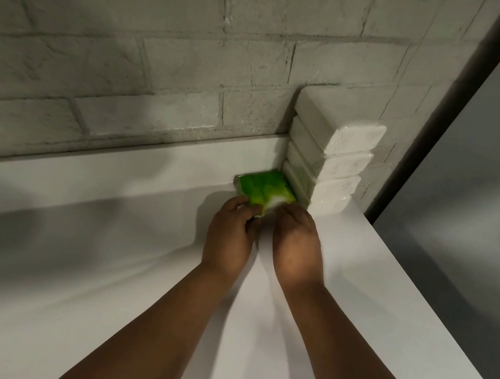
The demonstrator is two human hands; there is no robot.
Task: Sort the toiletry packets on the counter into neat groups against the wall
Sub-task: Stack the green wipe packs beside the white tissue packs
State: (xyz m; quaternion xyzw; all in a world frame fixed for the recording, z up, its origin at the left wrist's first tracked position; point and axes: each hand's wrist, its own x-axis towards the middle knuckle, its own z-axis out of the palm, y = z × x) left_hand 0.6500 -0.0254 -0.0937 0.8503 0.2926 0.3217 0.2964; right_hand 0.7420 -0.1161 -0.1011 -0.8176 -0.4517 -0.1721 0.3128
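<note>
the green packet (263,191) was held at its near edge by both hands, left hand (229,232) and right hand (297,241), fingers curled on it, at the counter's (341,285) far edge, probably to be squared beside the white packet stack (329,156) against the wall (164,61).

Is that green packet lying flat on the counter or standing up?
Lying flat: the green packet shows its broad face upward on the counter, beside the white stack, with both hands at its near edge.

A grey painted brick wall (166,45) rises behind the white counter (360,272).
</note>
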